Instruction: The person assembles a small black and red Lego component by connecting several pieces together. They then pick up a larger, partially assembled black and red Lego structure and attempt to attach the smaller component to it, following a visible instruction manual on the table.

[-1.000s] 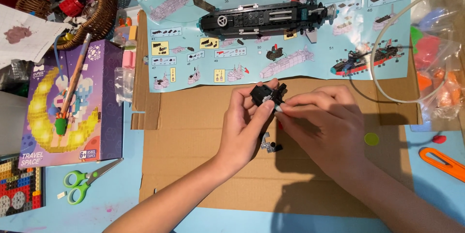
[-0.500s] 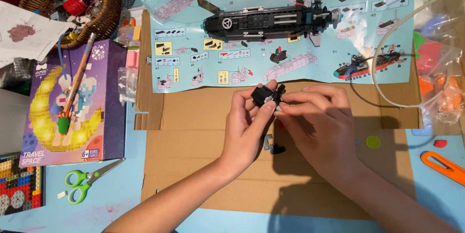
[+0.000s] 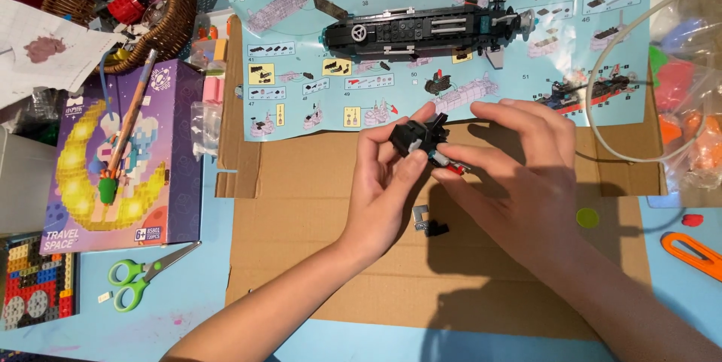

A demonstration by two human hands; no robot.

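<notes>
Pinched between thumb and fingers of left hand (image 3: 387, 181): small black brick assembly (image 3: 418, 136) with a white patch, held above flattened cardboard sheet (image 3: 316, 257). Gripped at its lower end by fingertips of right hand (image 3: 519, 174), where a red-and-white piece (image 3: 451, 165) shows. Both forearms angled up from the lower edge, hands meeting at centre. Just below the hands, on the cardboard: loose grey and black pieces (image 3: 429, 223). Beyond, on light-blue instruction sheet (image 3: 301, 76): long black submarine model (image 3: 421, 31). Top left: wicker basket (image 3: 177, 27) heaped with mixed coloured bricks. At left: purple box (image 3: 162, 181), green-handled scissors (image 3: 139, 275).
</notes>
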